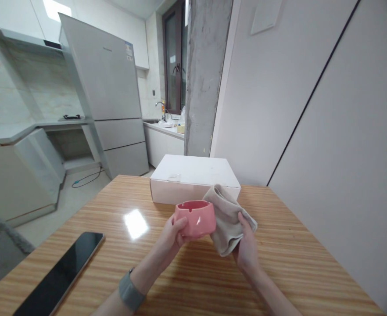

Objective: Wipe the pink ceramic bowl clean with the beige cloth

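A glossy pink ashtray [198, 221] with notches in its rim is held up over the table by my left hand [177, 230]. The thumb presses on its near side and the other fingers go underneath, partly hidden. My right hand [246, 245] grips a folded beige cloth [224, 219], thumb on top and fingers behind it. The cloth's left edge meets the right side of the ashtray, overlapping it in the view; whether they press together I cannot tell. A grey band circles my left wrist.
Behind my hands a white cardboard box [195, 171] stands at the far edge of the wooden table [121, 272]. On the left lies a black smartphone [62, 272]. A wall [328, 109] runs along the right; a fridge [104, 70] and kitchen counter are beyond.
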The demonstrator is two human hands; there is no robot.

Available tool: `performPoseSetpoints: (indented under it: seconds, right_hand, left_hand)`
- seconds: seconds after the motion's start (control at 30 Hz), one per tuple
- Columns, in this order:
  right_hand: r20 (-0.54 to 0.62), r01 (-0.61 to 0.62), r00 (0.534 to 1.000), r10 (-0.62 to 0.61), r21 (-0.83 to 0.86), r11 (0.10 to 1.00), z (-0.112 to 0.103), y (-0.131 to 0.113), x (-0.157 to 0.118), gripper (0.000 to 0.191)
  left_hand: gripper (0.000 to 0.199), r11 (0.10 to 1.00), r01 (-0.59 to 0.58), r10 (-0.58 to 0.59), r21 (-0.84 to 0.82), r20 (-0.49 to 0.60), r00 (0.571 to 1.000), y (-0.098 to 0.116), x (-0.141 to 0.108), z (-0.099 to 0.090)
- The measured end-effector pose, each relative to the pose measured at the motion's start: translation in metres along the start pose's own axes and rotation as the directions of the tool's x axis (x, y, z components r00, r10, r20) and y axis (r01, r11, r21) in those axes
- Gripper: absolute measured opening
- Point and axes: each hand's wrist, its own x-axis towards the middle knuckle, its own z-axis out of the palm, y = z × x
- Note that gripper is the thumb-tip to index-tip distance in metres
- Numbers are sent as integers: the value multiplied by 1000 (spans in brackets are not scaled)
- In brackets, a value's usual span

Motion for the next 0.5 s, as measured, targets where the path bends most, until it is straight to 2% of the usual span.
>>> performPoseSetpoints:
  seconds: [0.07, 0.13, 0.2, 0.27, 0.4, 0.5]
  right_hand:
    - [22, -53, 998, 51, 60, 997, 5, -2, -4, 28]
    - [105, -111, 989, 101, 94, 989, 13, -2, -12, 29]
    - [185, -140, 975, 119, 105, 985, 20, -1, -20, 32]
    - [219, -143, 969, 116, 112, 983, 26, -1, -26, 33]
    - [261, -109, 962, 83, 87, 990, 28, 0, -28, 36]
    - [239, 29, 971, -25, -10, 1000, 19, 9, -24, 36]
  left_hand:
    - [60, 988, 103, -96, -119, 62, 993, -3, -1, -1]
    - [60, 975, 149, -134, -166, 100, 986, -10, -1, 0]
    - [57, 978, 133, -119, -161, 95, 988, -17, 0, 1]
    - [53, 985, 100, -92, -139, 63, 994, -23, 0, 2]
    - [54, 996, 31, -27, -83, 45, 999, -25, 4, 2]
    - [62, 999, -1, 2, -33, 8, 1000, -23, 8, 0]
